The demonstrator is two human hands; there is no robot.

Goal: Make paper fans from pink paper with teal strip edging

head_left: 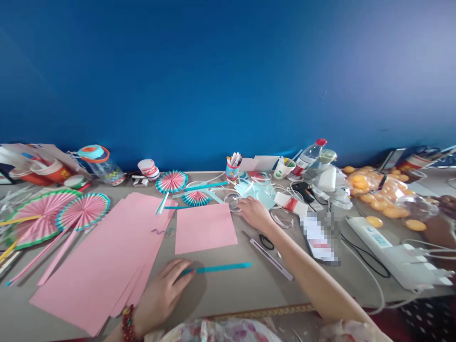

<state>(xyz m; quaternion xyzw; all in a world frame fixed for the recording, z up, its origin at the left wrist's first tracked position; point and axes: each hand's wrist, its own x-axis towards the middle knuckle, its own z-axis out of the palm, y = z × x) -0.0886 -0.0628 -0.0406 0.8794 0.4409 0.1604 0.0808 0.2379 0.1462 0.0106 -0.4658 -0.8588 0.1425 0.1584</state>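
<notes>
My left hand (162, 294) lies flat on the table near the front edge, fingers stretched out, their tips resting on the end of a teal paper strip (221, 268). My right hand (253, 212) reaches forward past a single pink sheet (204, 228) to a heap of pale blue paper and clear tape rings (256, 190). Its fingers curl down onto the heap, and what they grip is hidden. A stack of larger pink sheets (107, 261) lies to the left of my left hand.
Pink pleated paper fans (83, 211) lie at the left and smaller ones (171, 181) at the back. Scissors (265, 242), a ruler (272, 259), a pen cup (232, 168), a water bottle (308, 156), a power strip (388, 249) and bagged oranges (381, 190) crowd the right.
</notes>
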